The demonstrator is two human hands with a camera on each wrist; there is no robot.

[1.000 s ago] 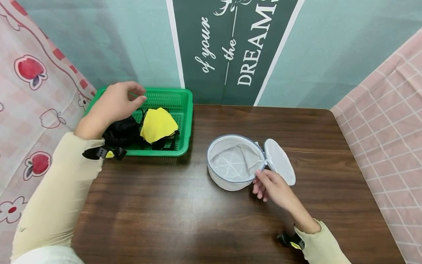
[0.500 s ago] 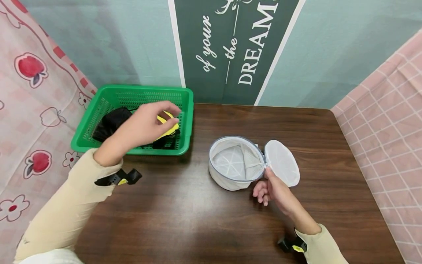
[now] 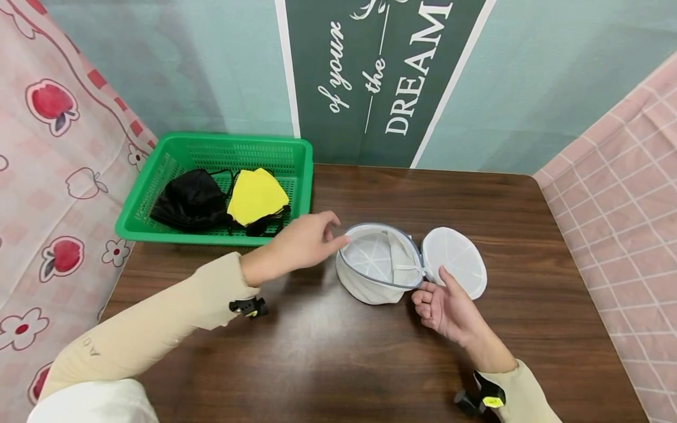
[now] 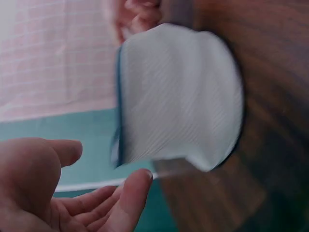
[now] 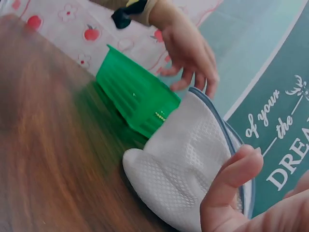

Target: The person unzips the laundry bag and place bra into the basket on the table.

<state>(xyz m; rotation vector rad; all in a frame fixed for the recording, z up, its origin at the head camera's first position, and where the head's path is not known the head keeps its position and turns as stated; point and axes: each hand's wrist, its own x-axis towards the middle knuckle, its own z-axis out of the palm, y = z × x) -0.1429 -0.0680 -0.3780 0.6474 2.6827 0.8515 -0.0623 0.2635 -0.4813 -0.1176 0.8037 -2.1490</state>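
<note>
A round white mesh laundry bag point(image 3: 370, 288) with a blue-grey edge stands on the table, its flap lid point(image 3: 456, 261) folded out to the right. Its inside shows from above. My left hand point(image 3: 298, 247) is at the bag's left rim, thumb and fingers spread; in the left wrist view a gap separates those fingers from the mesh wall point(image 4: 178, 96). At the right front rim, near the zip, is my right hand point(image 3: 449, 305), palm turned up and thumb raised. Its loosely curled fingers touch the rim from outside. The right wrist view has a finger point(image 5: 236, 169) in front of the rim.
A green plastic basket point(image 3: 211, 237) stands at the back left, with a black pouch point(image 3: 190, 200) and a yellow cloth piece point(image 3: 257, 195) with black cords in it. Patterned cloths hang around the dark wooden table point(image 3: 328, 364).
My left hand has moved right from over the basket to the laundry bag's left rim. My right hand has turned palm up at the rim, thumb lifted away. The lid lies further out.
</note>
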